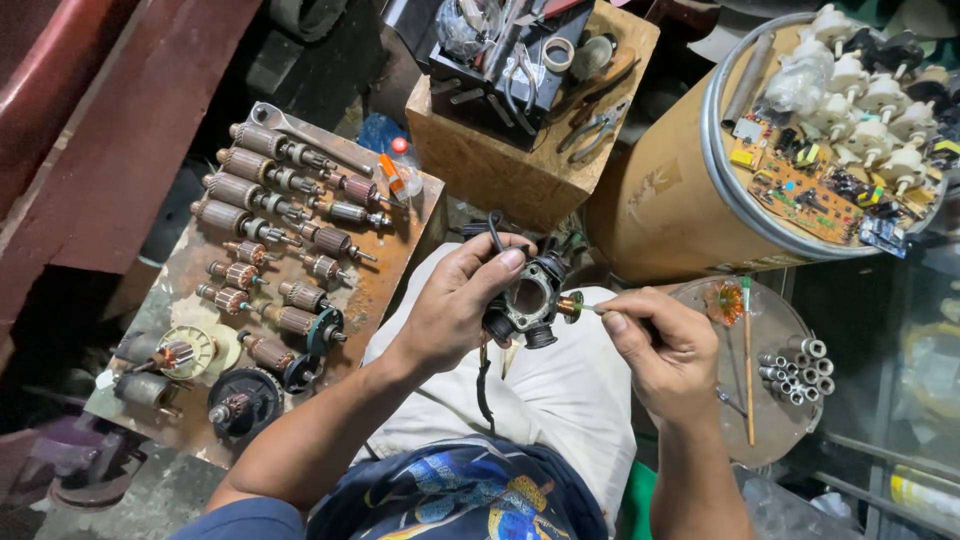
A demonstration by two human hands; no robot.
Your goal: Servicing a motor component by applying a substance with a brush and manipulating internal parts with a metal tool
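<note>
1. The left hand (455, 305) is clamped around a black motor housing (527, 300), thumb over its top edge and fingers wrapped behind, holding it up above the person's lap with its round bore facing the camera.
2. The right hand (665, 345) is pinched shut on a thin tool (590, 308); the tool's tip meets a small copper-coloured part (570, 306) at the housing's right side.
3. A black cable (484, 385) hangs from under the housing across the pale trousers (560, 400).
4. Left of the housing, a rusty metal tray (385, 290) carries rows of motor armatures (270, 190) with copper commutators, larger ones at the far end, smaller ones nearer.
5. A steel wrench (310, 135) lies along the tray's far edge, beyond the armatures.
6. Beyond the housing stands a chipboard box (500, 165) topped with a black tool tray (500, 60) and pliers (595, 130).
7. Up and right of the housing, a cardboard drum (660, 200) holds circuit boards (800, 180) and white plastic parts (870, 100).
8. Just right of the right hand, a round clear lid (780, 420) bears a cluster of small metal sleeves (798, 368) and a long thin stick (748, 360).
</note>
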